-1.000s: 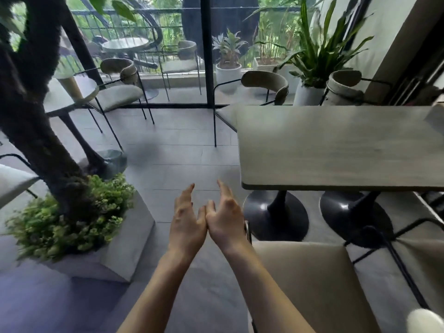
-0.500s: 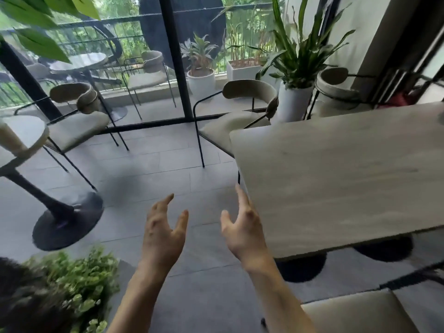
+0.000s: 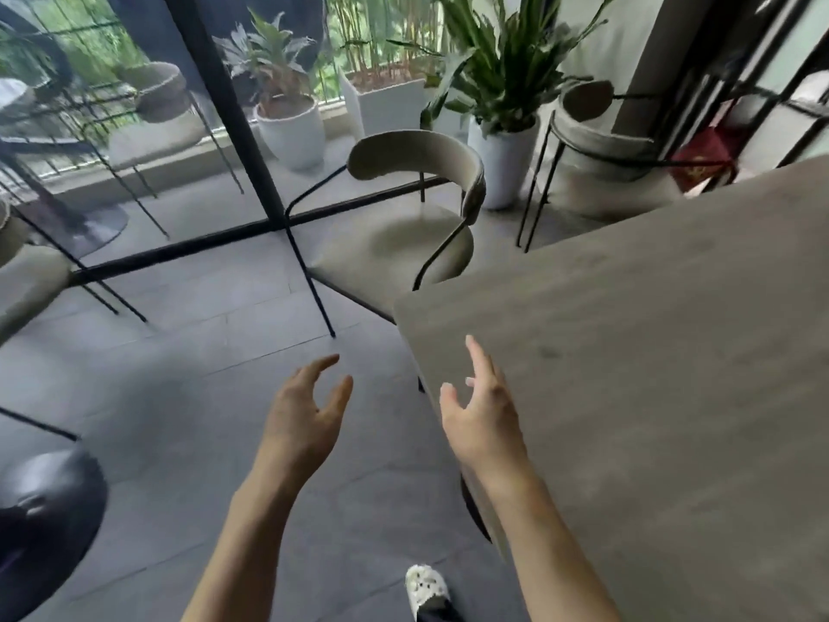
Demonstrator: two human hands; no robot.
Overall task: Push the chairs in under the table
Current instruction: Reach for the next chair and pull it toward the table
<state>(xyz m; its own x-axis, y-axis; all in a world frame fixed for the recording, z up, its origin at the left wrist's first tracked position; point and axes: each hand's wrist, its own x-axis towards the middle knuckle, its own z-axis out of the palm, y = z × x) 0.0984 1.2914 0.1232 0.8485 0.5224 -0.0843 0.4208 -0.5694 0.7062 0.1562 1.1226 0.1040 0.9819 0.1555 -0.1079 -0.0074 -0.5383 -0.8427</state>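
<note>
**Both hands raised and empty beside the table corner; near chair stands clear of the table**

The left hand (image 3: 305,419) is held out over the grey tiled floor (image 3: 179,397), fingers spread and loosely curled, gripping nothing. The right hand (image 3: 482,415) is raised beside it, fingers splayed wide, also empty; it appears over the near left edge of the table, and contact with the surface cannot be confirmed. The two hands are apart, palms turned roughly toward each other.

The pale wood-grain rectangular table (image 3: 650,374) fills the right side of the view, its rounded corner just ahead of the right hand. Beyond that corner stands the beige cushioned chair with curved backrest and thin black metal legs (image 3: 403,244). Only the edge of its seat is under the tabletop; most of the seat and the backrest stand out from the table. A second chair of the same kind (image 3: 601,141) stands further right along the table's far side.

Behind the chairs stand white potted plants (image 3: 502,127) and a black-framed glass partition (image 3: 233,141). A white patterned shoe (image 3: 426,588) shows at the bottom edge.
</note>
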